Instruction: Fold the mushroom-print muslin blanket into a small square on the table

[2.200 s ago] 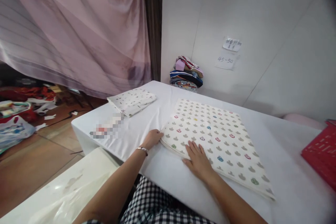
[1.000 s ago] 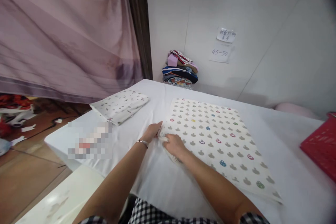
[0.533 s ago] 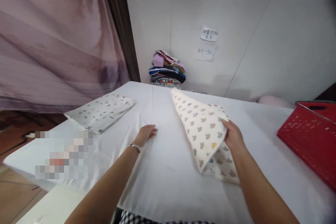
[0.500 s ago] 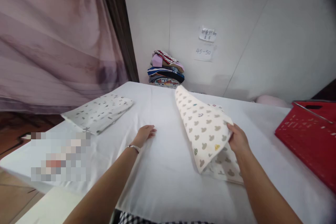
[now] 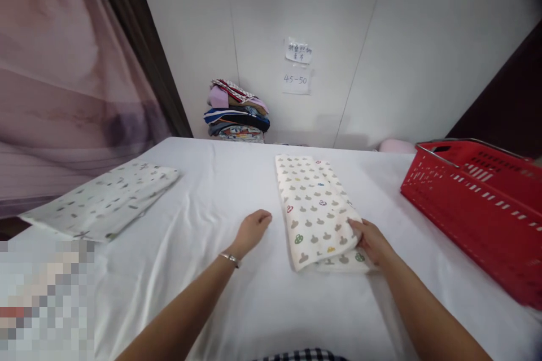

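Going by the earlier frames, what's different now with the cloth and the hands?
The patterned cloth, spread wide before, has its left part folded over rightward, leaving a narrower strip. The left hand has let go of it; the right hand has moved right, holding the folded-over edge. The other cloth and red basket appear unmoved.

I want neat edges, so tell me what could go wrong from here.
The cream printed cloth may end up crooked: its top flap, pinched by the right hand, slants across the layer beneath. Pulling could also shift the cloth, since the left hand isn't touching it.
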Demonstrator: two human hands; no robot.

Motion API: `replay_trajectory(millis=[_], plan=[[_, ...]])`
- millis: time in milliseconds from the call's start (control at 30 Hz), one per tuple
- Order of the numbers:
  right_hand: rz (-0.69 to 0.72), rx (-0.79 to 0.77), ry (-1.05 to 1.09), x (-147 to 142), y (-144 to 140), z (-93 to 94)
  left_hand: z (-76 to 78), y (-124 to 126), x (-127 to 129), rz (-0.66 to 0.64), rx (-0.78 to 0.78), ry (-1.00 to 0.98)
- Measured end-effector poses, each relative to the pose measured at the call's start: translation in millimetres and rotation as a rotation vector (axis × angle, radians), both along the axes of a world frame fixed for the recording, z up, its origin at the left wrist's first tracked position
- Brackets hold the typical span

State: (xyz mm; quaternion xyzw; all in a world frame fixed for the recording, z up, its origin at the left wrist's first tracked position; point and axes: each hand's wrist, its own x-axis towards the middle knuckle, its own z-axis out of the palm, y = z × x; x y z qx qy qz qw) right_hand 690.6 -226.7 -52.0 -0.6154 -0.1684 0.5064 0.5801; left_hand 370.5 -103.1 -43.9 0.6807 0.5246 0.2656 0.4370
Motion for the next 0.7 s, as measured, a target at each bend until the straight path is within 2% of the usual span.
replay_trajectory(millis=[100, 167, 233, 333, 400, 533, 633, 700], plan=[[0.046, -0.066, 0.021, 1, 15, 11.2, 6.7, -38, 35, -0.164, 0.306, 0.031], [0.071, -0.043, 0.019, 3, 22, 21.1, 9.7, -60, 54, -0.298, 0.484, 0.028], [0.052, 0.069, -0.006, 7, 21, 32.4, 9.9, -76, 69, -0.417, 0.610, 0.067], [-0.043, 0.253, -0.074, 14, 4, 42.4, 6.4, -87, 79, -0.513, 0.677, 0.185], [-0.076, 0.246, -0.095, 17, -15, 37.9, 3.8, -89, 78, -0.537, 0.677, 0.258], [-0.033, -0.026, -0.041, 20, -48, 8.9, 2.2, -93, 70, -0.571, 0.667, 0.349], [-0.007, -0.073, -0.052, 24, -56, -7.1, 3.8, -97, 68, -0.586, 0.675, 0.393], [0.022, -0.087, -0.070, 26, -55, -9.5, 4.6, -99, 67, -0.584, 0.684, 0.428]])
